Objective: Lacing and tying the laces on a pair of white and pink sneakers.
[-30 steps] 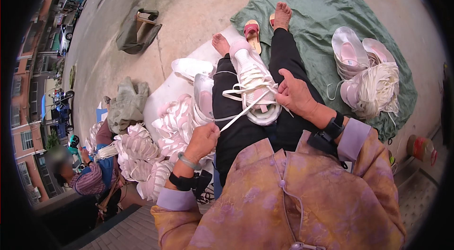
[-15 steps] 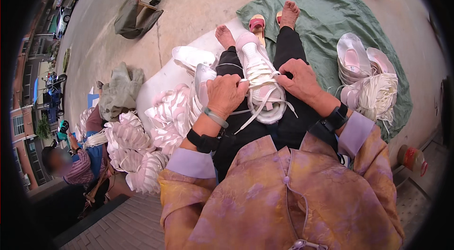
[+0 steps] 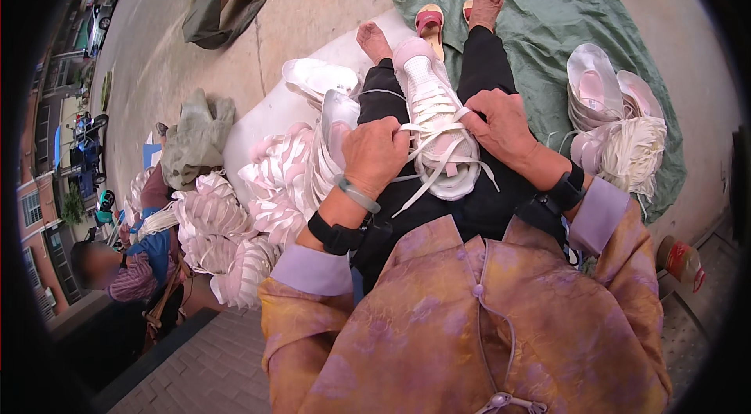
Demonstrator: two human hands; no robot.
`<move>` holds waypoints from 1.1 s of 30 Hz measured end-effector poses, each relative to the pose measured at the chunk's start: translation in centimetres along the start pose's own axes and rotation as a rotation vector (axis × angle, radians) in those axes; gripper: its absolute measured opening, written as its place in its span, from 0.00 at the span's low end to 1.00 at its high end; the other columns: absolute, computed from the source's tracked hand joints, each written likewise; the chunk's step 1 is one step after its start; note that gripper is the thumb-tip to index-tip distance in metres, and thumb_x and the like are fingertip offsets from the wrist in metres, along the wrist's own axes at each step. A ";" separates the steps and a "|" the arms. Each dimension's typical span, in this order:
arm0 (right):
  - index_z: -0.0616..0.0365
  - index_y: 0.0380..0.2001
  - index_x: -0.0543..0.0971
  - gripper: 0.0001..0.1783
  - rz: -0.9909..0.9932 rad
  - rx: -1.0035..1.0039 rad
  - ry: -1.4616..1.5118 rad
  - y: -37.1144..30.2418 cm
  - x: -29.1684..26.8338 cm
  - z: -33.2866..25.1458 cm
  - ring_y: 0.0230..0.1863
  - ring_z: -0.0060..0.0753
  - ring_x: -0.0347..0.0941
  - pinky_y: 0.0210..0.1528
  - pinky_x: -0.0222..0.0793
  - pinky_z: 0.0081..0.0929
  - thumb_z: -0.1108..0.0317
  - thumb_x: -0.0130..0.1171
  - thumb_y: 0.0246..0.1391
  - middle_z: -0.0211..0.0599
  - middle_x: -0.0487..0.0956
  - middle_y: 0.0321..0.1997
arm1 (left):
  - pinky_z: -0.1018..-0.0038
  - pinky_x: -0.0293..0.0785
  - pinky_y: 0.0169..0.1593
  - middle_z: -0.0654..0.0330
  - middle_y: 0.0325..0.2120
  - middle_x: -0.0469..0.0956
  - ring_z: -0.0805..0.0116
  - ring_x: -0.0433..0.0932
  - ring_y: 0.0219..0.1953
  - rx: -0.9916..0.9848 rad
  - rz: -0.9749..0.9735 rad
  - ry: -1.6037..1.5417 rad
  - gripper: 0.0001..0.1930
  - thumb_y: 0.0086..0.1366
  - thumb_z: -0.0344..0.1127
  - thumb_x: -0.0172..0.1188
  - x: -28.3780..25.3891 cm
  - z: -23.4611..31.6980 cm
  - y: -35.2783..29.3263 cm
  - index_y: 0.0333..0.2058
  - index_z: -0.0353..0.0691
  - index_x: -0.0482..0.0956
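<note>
A white and pale pink shoe upper lies lengthwise over my lap, its toe pointing away from me. White shoelace runs in rows across it, and two loose ends hang near the heel opening. On the left side, my left hand is closed, pinching one part of the lace. Opposite it, my right hand pinches another part between thumb and fingers. The lace stretches between both hands above the upper. My curled fingers partly hide where they grip.
Piles of similar uppers lie to my left. Stacked uppers and a bundle of white laces rest on a green sheet at right. Red sandals stand by my bare feet. Another person sits at far left.
My hands have moved slightly farther apart, the right one outward and away from me, and the lace between them is drawn straighter. The whole view has shifted a little.
</note>
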State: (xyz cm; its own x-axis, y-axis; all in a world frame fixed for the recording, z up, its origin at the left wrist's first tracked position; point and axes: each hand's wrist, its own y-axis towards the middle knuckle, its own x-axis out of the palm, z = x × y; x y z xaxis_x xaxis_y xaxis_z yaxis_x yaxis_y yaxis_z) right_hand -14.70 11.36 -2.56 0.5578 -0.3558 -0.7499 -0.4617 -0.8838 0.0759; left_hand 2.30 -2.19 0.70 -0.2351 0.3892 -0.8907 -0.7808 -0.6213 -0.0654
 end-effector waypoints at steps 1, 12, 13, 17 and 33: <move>0.52 0.22 0.77 0.09 0.005 -0.043 -0.018 0.0 -0.1 0.1 0.34 0.36 0.69 0.38 0.55 0.37 0.60 0.54 0.45 0.32 0.73 0.25 | 0.61 0.67 0.27 0.51 0.15 0.73 0.49 0.74 0.21 -0.002 -0.005 0.001 0.10 0.54 0.37 0.56 0.1 0.0 0.0 0.20 0.37 0.75; 0.58 0.22 0.74 0.07 -0.067 -0.169 -0.136 2.7 -1.7 1.6 0.26 0.33 0.69 0.31 0.63 0.29 0.66 0.54 0.45 0.34 0.72 0.21 | 0.62 0.62 0.29 0.58 0.17 0.70 0.59 0.73 0.24 0.308 0.111 0.344 0.03 0.48 0.29 0.53 0.2 -2.6 2.2 0.20 0.42 0.68; 0.58 0.22 0.74 0.07 -0.069 -0.168 -0.134 2.4 -1.7 1.4 0.26 0.33 0.69 0.31 0.63 0.29 0.66 0.54 0.45 0.34 0.72 0.21 | 0.63 0.63 0.29 0.57 0.17 0.71 0.59 0.73 0.24 0.203 0.104 0.233 0.02 0.49 0.28 0.54 -0.1 -2.5 1.8 0.22 0.40 0.69; 0.61 0.20 0.77 0.14 -0.152 0.223 0.262 2.0 -1.4 1.0 0.19 0.42 0.70 0.26 0.65 0.36 0.59 0.54 0.45 0.43 0.73 0.16 | 0.67 0.67 0.31 0.57 0.20 0.73 0.57 0.73 0.25 -0.004 0.180 -0.283 0.05 0.51 0.25 0.56 -2.9 -0.3 0.2 0.29 0.37 0.74; 0.63 0.25 0.77 0.12 -0.317 0.208 0.333 -0.3 -1.9 -0.8 0.21 0.21 0.65 0.25 0.61 0.22 0.62 0.57 0.48 0.32 0.72 0.17 | 0.77 0.63 0.23 0.59 0.21 0.74 0.71 0.70 0.19 1.016 0.414 -0.800 0.07 0.50 0.30 0.58 -12.6 15.7 -7.8 0.27 0.34 0.77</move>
State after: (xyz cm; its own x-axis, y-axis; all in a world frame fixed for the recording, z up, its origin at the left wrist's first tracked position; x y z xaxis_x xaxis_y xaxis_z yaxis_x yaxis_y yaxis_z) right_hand -15.07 12.10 -0.61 0.8672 -0.1870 -0.4615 -0.3424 -0.8969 -0.2798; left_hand 2.22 8.41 19.50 -0.5523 0.7989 -0.2380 -0.5678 -0.1516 0.8091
